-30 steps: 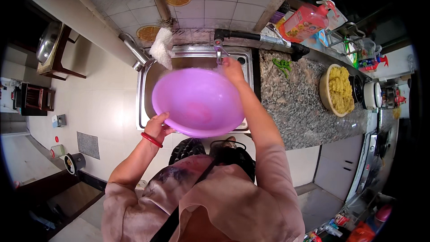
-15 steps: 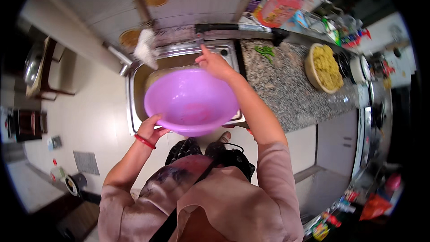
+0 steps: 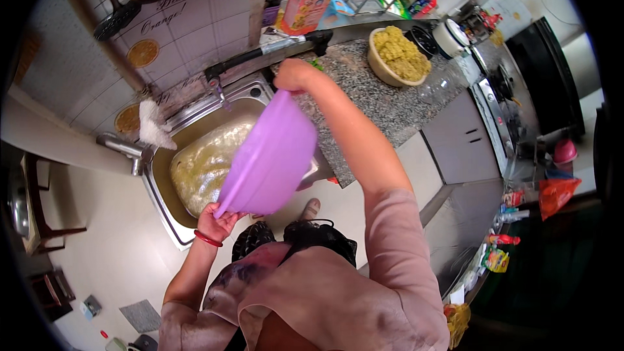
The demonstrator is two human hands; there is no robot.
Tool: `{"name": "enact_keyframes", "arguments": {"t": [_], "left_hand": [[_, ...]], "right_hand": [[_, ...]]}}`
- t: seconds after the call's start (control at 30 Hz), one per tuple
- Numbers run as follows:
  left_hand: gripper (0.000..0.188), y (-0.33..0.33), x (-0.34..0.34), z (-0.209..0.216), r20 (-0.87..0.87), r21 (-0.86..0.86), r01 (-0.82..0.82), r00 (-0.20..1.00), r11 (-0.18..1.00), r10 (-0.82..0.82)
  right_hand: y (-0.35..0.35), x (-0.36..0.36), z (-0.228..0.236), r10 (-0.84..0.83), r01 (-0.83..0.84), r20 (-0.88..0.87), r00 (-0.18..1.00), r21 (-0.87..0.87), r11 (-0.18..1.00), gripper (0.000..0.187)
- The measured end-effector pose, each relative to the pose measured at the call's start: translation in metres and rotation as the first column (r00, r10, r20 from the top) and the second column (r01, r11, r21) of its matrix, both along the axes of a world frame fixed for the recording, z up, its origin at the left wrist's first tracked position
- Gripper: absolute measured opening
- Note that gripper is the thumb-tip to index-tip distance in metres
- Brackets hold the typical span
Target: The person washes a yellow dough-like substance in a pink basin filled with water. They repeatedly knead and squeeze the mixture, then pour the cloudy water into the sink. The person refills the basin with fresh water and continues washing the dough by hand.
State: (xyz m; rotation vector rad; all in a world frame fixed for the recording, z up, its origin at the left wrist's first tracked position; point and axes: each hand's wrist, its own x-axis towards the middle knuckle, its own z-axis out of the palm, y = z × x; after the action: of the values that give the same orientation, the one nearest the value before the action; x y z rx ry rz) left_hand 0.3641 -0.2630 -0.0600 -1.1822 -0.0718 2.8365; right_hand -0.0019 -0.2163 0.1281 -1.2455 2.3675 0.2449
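A purple plastic basin (image 3: 276,156) is tipped on its side over the sink's right part, its outer wall and bottom facing up and right and its opening turned toward the left. My left hand (image 3: 218,221), with a red bangle at the wrist, grips the near end of the rim. At the far end of the rim, my right hand (image 3: 294,77) is closed, its fingertips hidden. Cloudy, yellowish water (image 3: 211,162) stands in the steel sink (image 3: 156,185). Beyond the basin is the tap (image 3: 218,93), beside my right hand. The basin's inside is out of sight.
A white cloth (image 3: 155,123) hangs by a metal pipe at the sink's left. On the granite counter (image 3: 383,114) stand a beige bowl of yellow food (image 3: 398,58) and some green chillies (image 3: 315,64). A pink soap bottle (image 3: 309,0) is on the ledge behind.
My right hand has left the tap area and taken the basin's far rim. The basin has tilted from nearly upright onto its side, uncovering the water in the sink. The view has turned rightward.
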Motion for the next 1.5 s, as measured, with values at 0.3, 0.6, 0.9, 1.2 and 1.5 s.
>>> {"name": "enact_keyframes", "arguments": {"t": [0.3, 0.6, 0.9, 1.2, 1.5], "left_hand": [[0.044, 0.037, -0.022, -0.068, -0.232, 0.429, 0.01, 0.968, 0.903, 0.099], [0.044, 0.062, -0.045, -0.11, -0.62, 0.473, 0.303, 0.782, 0.827, 0.068], [0.043, 0.077, -0.087, -0.097, -0.577, 0.358, 0.236, 0.817, 0.903, 0.015], [0.043, 0.092, -0.102, -0.077, -0.461, 0.213, 0.107, 0.887, 0.971, 0.003], [0.044, 0.094, -0.111, -0.056, -0.393, 0.076, 0.05, 0.919, 0.996, -0.016]], "right_hand": [[-0.041, 0.078, 0.05, -0.089, 0.082, 0.01, 0.996, -0.507, 0.858, 0.037], [-0.035, 0.142, 0.054, -0.002, 0.039, 0.056, 0.998, -0.663, 0.748, 0.018], [-0.023, 0.179, 0.043, 0.169, -0.112, -0.022, 0.985, -0.83, 0.546, 0.014], [-0.005, 0.203, 0.028, 0.304, -0.325, -0.182, 0.935, -0.783, 0.531, 0.014], [0.005, 0.201, 0.019, 0.305, -0.387, -0.269, 0.914, -0.801, 0.456, 0.011]]}}
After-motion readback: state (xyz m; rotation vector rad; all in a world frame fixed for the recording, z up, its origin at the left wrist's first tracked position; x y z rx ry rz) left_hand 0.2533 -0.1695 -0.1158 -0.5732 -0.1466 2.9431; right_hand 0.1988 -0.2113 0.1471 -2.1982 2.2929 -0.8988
